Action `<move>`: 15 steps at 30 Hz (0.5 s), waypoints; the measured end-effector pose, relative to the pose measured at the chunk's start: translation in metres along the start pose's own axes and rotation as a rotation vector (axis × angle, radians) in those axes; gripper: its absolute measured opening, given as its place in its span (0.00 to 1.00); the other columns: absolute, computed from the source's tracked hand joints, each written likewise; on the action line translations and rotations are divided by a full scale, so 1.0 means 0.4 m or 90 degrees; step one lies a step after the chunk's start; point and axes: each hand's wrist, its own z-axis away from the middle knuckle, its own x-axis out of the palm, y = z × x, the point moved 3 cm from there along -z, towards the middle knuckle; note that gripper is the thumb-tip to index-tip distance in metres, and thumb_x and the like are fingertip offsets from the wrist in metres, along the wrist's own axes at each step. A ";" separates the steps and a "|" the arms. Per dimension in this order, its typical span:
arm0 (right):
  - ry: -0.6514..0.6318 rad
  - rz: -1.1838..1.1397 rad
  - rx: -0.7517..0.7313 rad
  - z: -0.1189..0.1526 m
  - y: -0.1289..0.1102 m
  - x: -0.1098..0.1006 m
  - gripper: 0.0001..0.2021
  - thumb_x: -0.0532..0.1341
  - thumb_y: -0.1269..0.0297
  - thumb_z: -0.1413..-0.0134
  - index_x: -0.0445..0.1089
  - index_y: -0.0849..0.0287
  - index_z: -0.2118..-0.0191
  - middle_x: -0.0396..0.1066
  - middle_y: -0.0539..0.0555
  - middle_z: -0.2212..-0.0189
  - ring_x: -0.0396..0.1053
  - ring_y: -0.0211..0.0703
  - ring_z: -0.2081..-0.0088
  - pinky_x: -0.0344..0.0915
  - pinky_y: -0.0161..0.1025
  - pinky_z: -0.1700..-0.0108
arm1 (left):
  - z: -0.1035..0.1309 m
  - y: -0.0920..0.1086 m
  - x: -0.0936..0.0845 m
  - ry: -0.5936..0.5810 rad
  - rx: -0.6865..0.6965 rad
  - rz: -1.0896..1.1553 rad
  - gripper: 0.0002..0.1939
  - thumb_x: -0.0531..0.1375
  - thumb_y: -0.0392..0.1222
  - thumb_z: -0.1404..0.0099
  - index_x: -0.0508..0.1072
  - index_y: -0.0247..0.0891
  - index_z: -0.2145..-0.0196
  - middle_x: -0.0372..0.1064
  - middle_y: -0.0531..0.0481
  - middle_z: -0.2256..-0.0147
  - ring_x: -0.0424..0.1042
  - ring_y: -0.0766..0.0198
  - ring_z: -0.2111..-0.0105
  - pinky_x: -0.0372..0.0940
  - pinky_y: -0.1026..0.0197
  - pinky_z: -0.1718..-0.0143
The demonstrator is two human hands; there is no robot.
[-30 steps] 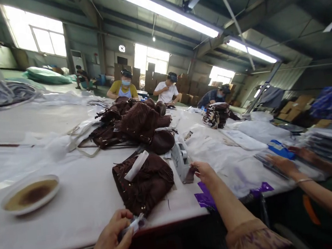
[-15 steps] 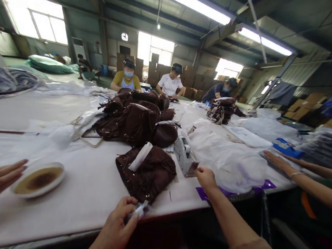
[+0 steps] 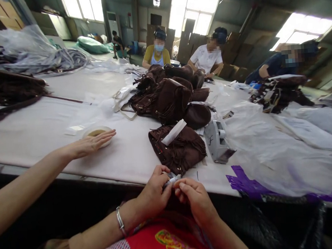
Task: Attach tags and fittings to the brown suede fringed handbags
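Note:
My left hand (image 3: 155, 190), with a silver bracelet at the wrist, is closed on a small clear plastic packet (image 3: 173, 178) at the table's front edge. My right hand (image 3: 195, 197) meets it there, thumb and fingers pinched at the packet's right end; whether tape lies between them is too small to tell. Just beyond my hands lies a dark brown fringed bag (image 3: 182, 150) with a white paper strip (image 3: 174, 132) on top. A grey tape dispenser (image 3: 217, 141) stands to the right of that bag.
A heap of brown bags (image 3: 166, 97) lies farther back. At left, another person's hand (image 3: 94, 142) reaches over a shallow round dish (image 3: 106, 130). Purple tape (image 3: 251, 185) and plastic sheeting (image 3: 277, 146) cover the table at right. Several people are across the table.
My right hand has left the tape dispenser and come to the packet beside my left hand. The view has turned right, and the neighbour's hand at left now lies over the dish.

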 end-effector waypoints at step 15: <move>0.119 -0.027 0.109 -0.010 0.033 0.019 0.20 0.69 0.50 0.62 0.62 0.59 0.79 0.58 0.44 0.85 0.51 0.30 0.83 0.46 0.32 0.80 | 0.030 -0.005 0.031 -0.026 0.203 -0.274 0.12 0.50 0.27 0.34 0.71 0.31 0.60 0.66 0.38 0.57 0.61 0.50 0.46 0.64 0.46 0.41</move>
